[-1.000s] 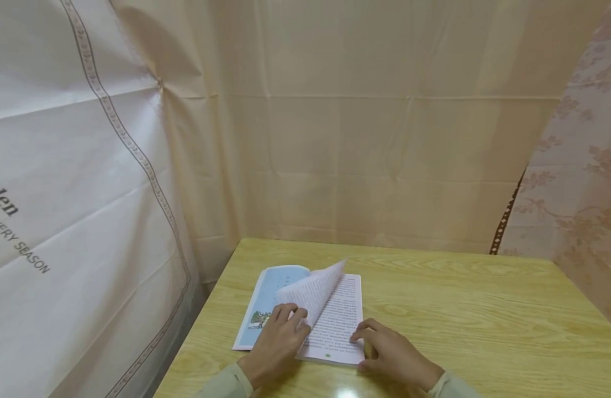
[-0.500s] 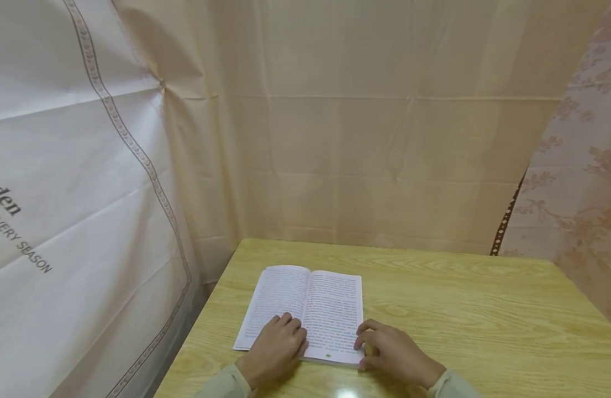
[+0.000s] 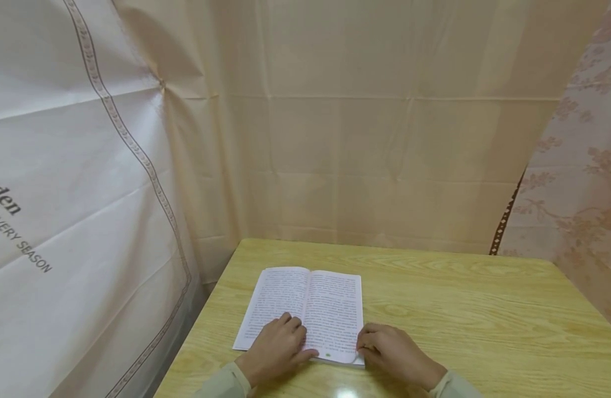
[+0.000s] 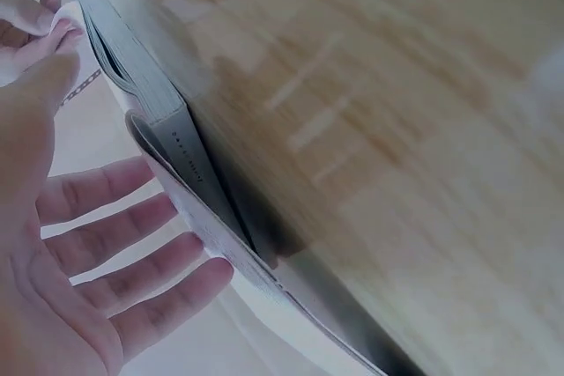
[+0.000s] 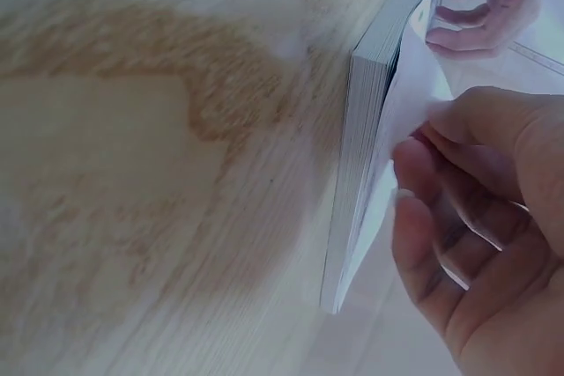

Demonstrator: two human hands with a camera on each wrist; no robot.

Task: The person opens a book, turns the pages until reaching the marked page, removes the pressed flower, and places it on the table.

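A book (image 3: 332, 309) lies spread on the table, with printed text on both facing pages. My left hand (image 3: 280, 342) rests on the lower part of the left page, its thumb stretched across the fold onto the right page. In the left wrist view the fingers (image 4: 115, 244) of that hand are extended against the page surface. At the lower right corner, my right hand (image 3: 395, 351) pinches a page (image 5: 414, 85) between thumb and fingers. That corner is lifted and bent away from the thick block of pages (image 5: 361, 129) beneath it.
The wood-grain table (image 3: 459, 309) extends to the right of the book and behind it. A beige curtain (image 3: 360, 138) hangs along its far edge. A pale printed sheet (image 3: 87, 182) hangs at the left, a floral one (image 3: 574, 182) at the right.
A leaf has turned over to the left, covering the blue illustrated page. My left thumb has spread onto the right page. The right hand has taken hold of the right page's corner.
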